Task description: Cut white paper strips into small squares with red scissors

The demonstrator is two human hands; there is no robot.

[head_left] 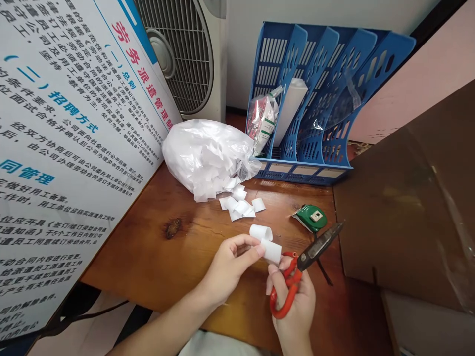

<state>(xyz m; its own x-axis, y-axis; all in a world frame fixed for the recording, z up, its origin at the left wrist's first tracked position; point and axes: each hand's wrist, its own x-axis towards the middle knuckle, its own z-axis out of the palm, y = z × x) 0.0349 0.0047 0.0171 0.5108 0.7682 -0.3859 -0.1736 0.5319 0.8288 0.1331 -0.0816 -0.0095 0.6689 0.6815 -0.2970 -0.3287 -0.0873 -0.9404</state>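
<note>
My left hand (pixel 230 264) pinches a curled white paper strip (pixel 265 242) between thumb and fingers above the wooden table (pixel 148 252). Right beside it, my right hand (pixel 295 301) grips red-handled scissors (pixel 297 277); their dark blades point up and to the right, away from the paper. A finger of my right hand touches the lower end of the strip. Behind the hands lies a clear plastic bag (pixel 206 155) full of white paper pieces, with several cut pieces (pixel 241 205) spilled on the table in front of it.
A green tape measure (pixel 312 217) lies right of the cut pieces. A blue file rack (pixel 315 99) stands at the back with a packet in it. A large printed board (pixel 70 133) leans at the left, a fan (pixel 185 54) behind, brown cardboard (pixel 404 207) at the right.
</note>
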